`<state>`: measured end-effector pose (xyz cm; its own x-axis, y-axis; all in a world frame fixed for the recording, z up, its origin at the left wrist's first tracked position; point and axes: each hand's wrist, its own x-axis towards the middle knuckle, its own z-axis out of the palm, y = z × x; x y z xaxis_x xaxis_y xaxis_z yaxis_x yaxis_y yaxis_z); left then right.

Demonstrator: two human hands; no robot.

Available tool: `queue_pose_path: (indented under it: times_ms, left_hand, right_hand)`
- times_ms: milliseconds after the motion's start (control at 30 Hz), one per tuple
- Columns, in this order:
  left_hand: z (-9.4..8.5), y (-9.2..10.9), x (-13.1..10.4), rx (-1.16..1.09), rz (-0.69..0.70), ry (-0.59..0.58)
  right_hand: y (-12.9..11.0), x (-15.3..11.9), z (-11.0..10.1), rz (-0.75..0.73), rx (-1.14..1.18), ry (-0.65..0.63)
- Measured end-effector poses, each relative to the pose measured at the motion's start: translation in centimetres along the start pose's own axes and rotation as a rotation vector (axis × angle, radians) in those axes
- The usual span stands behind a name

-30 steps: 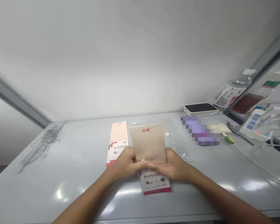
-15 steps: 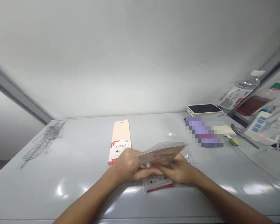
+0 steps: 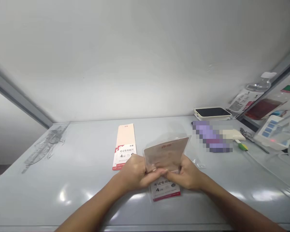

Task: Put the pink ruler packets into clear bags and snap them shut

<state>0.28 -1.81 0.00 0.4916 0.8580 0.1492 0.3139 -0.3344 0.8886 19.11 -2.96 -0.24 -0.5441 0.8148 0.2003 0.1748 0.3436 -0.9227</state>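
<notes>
My left hand (image 3: 135, 170) and my right hand (image 3: 187, 172) are closed on the two sides of a ruler set packet (image 3: 165, 153) in clear plastic. Both thumbs lie across its middle and their tips meet. The packet's beige upper part stands up and leans, while its white printed lower end with a red strip sticks out below the thumbs. The fingers behind it are hidden. Just left of my left hand, another ruler set card (image 3: 125, 138), beige above and white and red below, lies on the desk.
Clear plastic (image 3: 197, 162) lies right of the packet. Farther right are a purple item (image 3: 210, 137), blurred out, a phone (image 3: 212, 112) and a white cable (image 3: 263, 169). A bottle (image 3: 248, 96) leans by the right frame. A dark drawing (image 3: 47, 145) marks the desk's left.
The packet's upper part has tipped up, so more of its beige face shows. Both hands keep their hold in nearly the same place.
</notes>
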Motion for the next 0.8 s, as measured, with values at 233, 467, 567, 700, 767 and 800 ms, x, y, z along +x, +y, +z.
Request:
queue_pose_path:
  times_ms: [233,467,567,700,767,800]
  left_hand:
    - [0.2,0.5,0.1,0.217,0.128,-0.093]
    - [-0.4,-1.3,1.7,0.153,-0.287,0.182]
    - [-1.7,-1.7,2.4,0.388,-0.367,0.24]
    - [-3.7,-2.2,2.8,0.749,-0.528,0.285]
    - [-4.5,-2.6,2.9,0.892,-0.575,0.335]
    - [-4.9,-2.9,2.8,0.94,-0.597,0.344]
  right_hand:
    - [-0.8,0.4,-0.2,0.01,0.053,-0.021]
    - [0.4,1.1,-0.3,0.264,0.209,0.116]
    - [1.1,1.3,-0.2,0.309,0.145,0.204]
    - [1.7,1.5,-0.1,0.389,-0.224,0.313]
    - [1.9,1.5,-0.2,0.431,-0.462,0.373]
    - [1.9,1.5,-0.3,0.441,-0.579,0.404]
